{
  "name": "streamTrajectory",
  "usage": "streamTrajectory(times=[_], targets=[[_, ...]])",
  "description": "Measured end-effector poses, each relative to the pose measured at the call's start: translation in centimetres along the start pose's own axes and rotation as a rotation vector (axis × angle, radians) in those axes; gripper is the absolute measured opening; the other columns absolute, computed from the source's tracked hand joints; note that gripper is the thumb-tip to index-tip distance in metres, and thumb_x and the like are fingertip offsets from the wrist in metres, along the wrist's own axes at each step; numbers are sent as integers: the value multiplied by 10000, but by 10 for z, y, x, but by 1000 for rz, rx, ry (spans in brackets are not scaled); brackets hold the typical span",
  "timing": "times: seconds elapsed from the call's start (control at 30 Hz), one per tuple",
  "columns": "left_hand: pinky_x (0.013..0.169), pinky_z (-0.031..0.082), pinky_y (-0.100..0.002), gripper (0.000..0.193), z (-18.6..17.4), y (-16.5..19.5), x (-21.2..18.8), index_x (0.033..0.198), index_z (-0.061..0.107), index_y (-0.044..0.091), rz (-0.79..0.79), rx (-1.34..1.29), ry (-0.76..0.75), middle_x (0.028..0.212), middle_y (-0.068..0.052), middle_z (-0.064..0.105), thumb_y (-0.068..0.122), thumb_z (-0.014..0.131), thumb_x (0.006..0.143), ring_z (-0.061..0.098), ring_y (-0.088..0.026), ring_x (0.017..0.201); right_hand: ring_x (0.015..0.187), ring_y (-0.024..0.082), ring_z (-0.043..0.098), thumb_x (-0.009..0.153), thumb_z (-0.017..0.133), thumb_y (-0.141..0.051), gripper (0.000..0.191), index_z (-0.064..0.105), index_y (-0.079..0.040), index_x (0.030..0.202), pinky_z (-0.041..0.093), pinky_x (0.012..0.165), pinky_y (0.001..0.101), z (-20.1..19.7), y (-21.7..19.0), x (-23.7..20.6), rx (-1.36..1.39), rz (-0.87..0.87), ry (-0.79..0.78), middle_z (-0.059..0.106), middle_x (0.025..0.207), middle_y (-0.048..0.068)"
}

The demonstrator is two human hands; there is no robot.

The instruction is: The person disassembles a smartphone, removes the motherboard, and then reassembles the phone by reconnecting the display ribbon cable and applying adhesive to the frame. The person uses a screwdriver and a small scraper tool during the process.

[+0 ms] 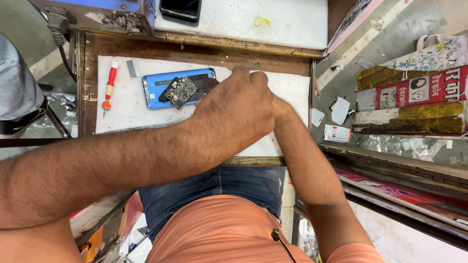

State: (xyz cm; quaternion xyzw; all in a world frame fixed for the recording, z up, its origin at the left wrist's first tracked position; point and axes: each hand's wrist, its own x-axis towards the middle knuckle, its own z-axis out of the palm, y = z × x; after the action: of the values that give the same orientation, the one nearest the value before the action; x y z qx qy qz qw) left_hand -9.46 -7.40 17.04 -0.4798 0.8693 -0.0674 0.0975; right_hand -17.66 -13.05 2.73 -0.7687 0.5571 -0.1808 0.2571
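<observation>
Your left hand lies curled over your right hand, hiding it, so I cannot tell what either grips. The blue phone with the board lies at 9 o'clock from them, screwdriver beyond.

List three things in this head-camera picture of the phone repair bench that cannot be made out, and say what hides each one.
1. Head view: the right hand is mostly covered by the left hand, so its grip is unseen.
2. Head view: whatever the hands work on is hidden beneath them.
3. Head view: the dark phone at the top is cut off by the picture's edge.
4. Head view: parts on the circuit board over the blue phone frame are too small.
</observation>
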Motion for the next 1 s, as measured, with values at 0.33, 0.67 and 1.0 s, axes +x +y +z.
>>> streamTrajectory(times=[0.33, 0.67, 1.0], targets=[[751, 519, -409, 305, -9, 12, 8, 939, 805, 65, 150, 127, -198, 924, -101, 711, 321, 796, 773, 602, -278, 969, 659, 270, 619, 1008, 376, -250, 321, 576, -1, 1041, 518, 497, 362, -38, -31, 4, 1266, 171, -575, 623, 807, 208], [802, 543, -463, 315, 8, 18, 23, 997, 791, 67, 124, 107, -105, 942, -116, 744, 316, 758, 808, 635, -310, 997, 441, 266, 643, 984, 336, -274, 379, 592, -9, 900, 515, 299, 361, -13, -65, -15, 779, 808, 403, 613, 635, 224], [824, 536, -443, 348, 20, 27, 34, 1008, 782, 74, 168, 141, -100, 955, -103, 738, 363, 750, 817, 643, -290, 1010, 847, 289, 598, 1121, 271, -609, 626, 549, -77, 942, 545, 777, 415, -2, 33, 18, 1448, -132, -947, 615, 897, 239]])
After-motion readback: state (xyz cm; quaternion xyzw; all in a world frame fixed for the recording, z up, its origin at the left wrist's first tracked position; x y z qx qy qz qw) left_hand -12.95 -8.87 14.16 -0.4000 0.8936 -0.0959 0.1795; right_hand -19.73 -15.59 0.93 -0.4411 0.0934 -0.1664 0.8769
